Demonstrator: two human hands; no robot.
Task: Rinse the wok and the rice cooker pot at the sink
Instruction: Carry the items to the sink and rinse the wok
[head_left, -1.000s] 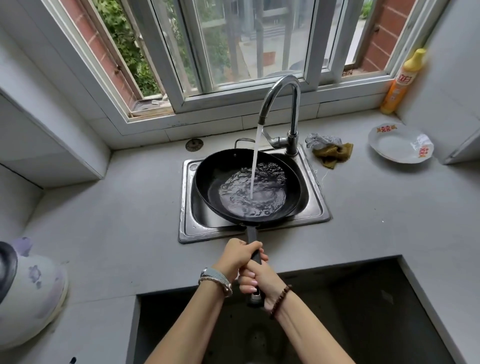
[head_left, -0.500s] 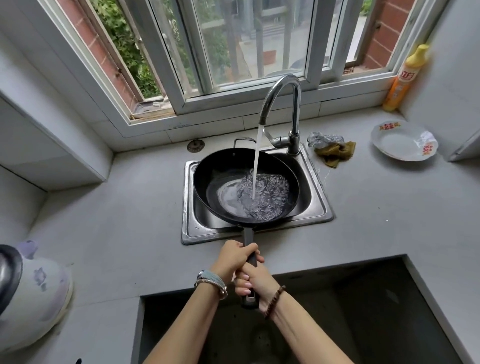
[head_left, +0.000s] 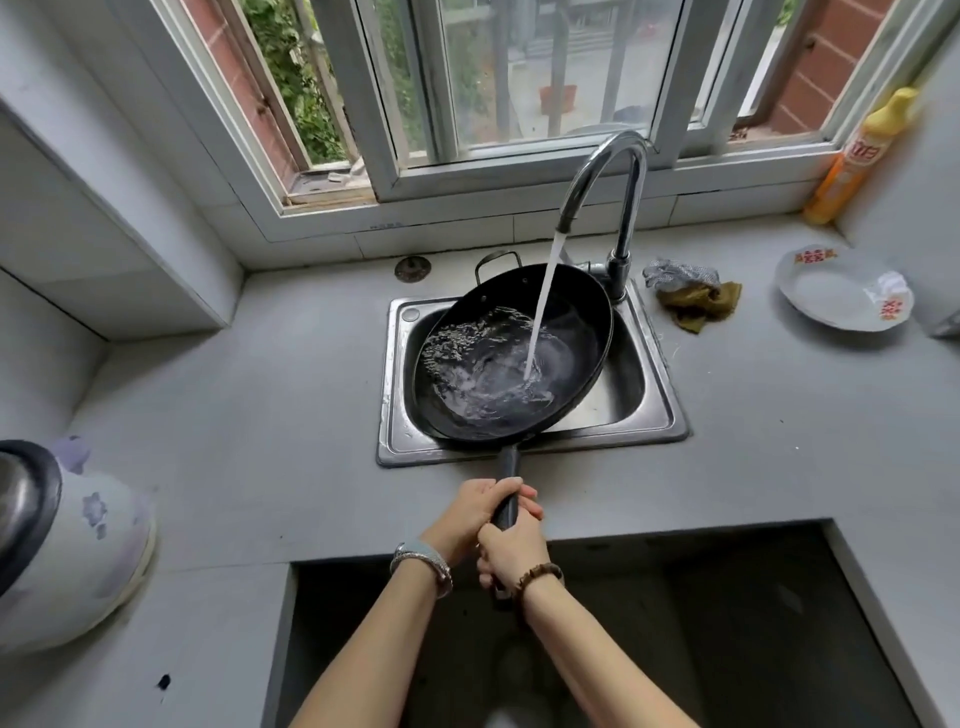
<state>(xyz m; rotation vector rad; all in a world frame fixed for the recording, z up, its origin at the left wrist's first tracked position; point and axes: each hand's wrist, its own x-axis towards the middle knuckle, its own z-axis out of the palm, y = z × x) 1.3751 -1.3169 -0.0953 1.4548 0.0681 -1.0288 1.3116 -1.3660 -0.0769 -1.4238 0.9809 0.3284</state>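
Left hand (head_left: 467, 514) and right hand (head_left: 511, 548) both wrapped tight round the wok (head_left: 514, 364) handle, left in front. I'd swirl gently, then tip into the sink (head_left: 670, 415) just past the grip.

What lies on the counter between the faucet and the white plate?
Head view: a grey scourer and an olive cloth, touching, lie between the faucet and the plate.

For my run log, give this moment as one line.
rinsing wok | left hand, right hand grip handle | wok tilted over sink | tap running
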